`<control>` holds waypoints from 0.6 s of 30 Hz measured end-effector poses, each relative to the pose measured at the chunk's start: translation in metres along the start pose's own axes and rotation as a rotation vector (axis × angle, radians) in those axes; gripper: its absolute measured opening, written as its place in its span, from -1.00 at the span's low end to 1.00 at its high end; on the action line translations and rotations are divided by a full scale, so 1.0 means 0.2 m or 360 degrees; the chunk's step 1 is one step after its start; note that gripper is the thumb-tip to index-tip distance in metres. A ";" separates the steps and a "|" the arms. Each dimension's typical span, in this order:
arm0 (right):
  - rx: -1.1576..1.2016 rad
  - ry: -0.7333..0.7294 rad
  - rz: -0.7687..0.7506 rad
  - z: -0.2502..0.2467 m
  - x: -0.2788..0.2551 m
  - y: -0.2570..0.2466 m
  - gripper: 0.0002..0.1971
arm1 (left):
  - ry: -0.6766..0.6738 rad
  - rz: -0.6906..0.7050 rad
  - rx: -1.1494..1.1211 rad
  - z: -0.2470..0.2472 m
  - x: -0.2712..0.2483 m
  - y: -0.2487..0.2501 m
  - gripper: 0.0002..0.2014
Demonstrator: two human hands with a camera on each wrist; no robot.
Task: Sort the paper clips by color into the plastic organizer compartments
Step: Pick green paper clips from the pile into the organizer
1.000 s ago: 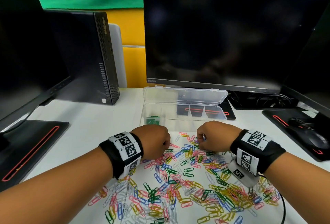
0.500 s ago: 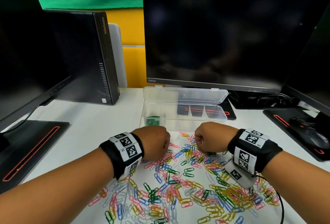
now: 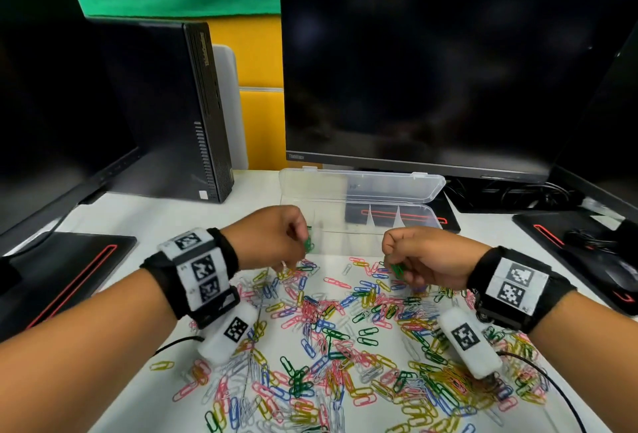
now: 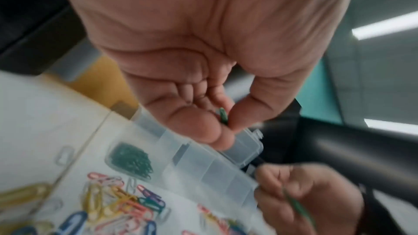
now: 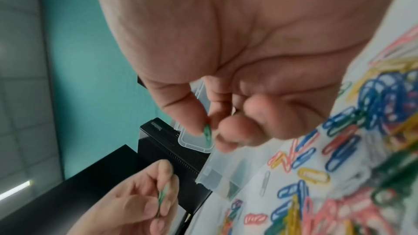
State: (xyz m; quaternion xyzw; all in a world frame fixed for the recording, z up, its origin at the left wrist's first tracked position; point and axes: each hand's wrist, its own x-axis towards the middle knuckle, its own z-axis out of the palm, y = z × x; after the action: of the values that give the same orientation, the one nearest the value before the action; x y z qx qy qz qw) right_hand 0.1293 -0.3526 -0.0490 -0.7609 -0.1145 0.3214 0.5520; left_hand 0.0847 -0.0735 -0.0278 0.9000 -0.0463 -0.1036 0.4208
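My left hand [image 3: 276, 239] pinches a green clip [image 3: 308, 244] between thumb and forefinger. My right hand [image 3: 421, 260] pinches a second green clip [image 3: 397, 270] the same way.

The head view places both hands above the far edge of the loose pile of clips [image 3: 345, 329], just short of the organizer [image 3: 407, 225], which lies at 12 o'clock with its lid [image 3: 362, 184] open toward the monitor [image 3: 448, 70]. My left hand hides the organizer's left end there.

The left wrist view shows what the head view hides: a heap of green clips [image 4: 131, 158] already in the end compartment. It also shows the left clip's long axis running out past the fingertips [image 4: 239, 119]. The right wrist view shows the right clip hanging down from the thumb tip, long axis roughly vertical in that frame. Both wrist views are blurred.

A computer tower [image 3: 172, 108] stands at 10 o'clock. A second monitor base [image 3: 62, 270] lies at 9 o'clock, and a mouse [image 3: 621, 274] at 3 o'clock. Cables run from both wrist cameras across the pile.
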 end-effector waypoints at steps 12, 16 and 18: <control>0.0444 -0.0082 -0.0009 0.04 0.05 -0.02 -0.81 | -0.0048 -0.0230 -0.0003 0.02 0.07 -0.13 -0.90; 0.0494 -0.0108 0.0015 0.05 0.05 -0.02 -0.81 | 0.0002 0.0035 0.1058 0.09 0.11 -0.11 -0.77; 0.0463 -0.0111 0.0006 0.05 0.04 -0.02 -0.80 | 0.0012 0.0040 0.1243 0.11 0.12 -0.10 -0.74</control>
State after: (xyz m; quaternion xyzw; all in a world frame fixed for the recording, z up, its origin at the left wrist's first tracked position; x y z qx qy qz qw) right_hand 0.1303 -0.3393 -0.0505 -0.6615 -0.0845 0.3619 0.6514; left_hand 0.1030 -0.0805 -0.0611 0.9922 -0.0917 -0.0696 0.0480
